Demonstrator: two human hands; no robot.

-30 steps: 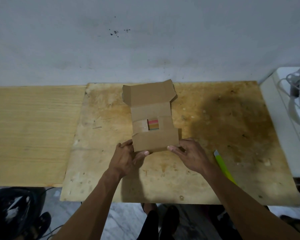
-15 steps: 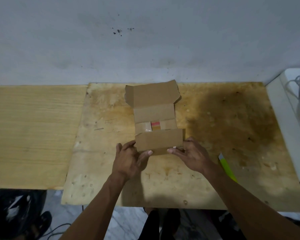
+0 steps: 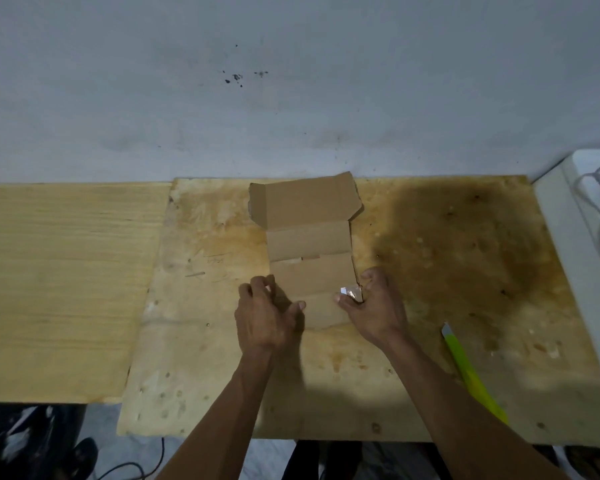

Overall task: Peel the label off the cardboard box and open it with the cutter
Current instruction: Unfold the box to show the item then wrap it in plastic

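Note:
A small brown cardboard box (image 3: 309, 244) lies on the stained plywood board (image 3: 430, 271), its far lid flap standing open toward the wall. The near flap is folded down over the opening, hiding what is inside. My left hand (image 3: 267, 310) grips the box's near left corner with the thumb on its front face. My right hand (image 3: 371, 306) holds the near right corner, where a crumpled bit of clear tape (image 3: 349, 292) shows by the fingers. The green and yellow cutter (image 3: 471, 372) lies on the board to the right of my right forearm, untouched.
A pale wooden tabletop (image 3: 59, 278) adjoins the board on the left. A white appliance with a cable (image 3: 589, 244) stands at the right edge. The wall runs directly behind the box. Dark items and a cable lie on the floor below.
The near flap has been folded down over the opening, covering the coloured object inside. Both hands moved forward along the box's near corners. The cutter has not moved.

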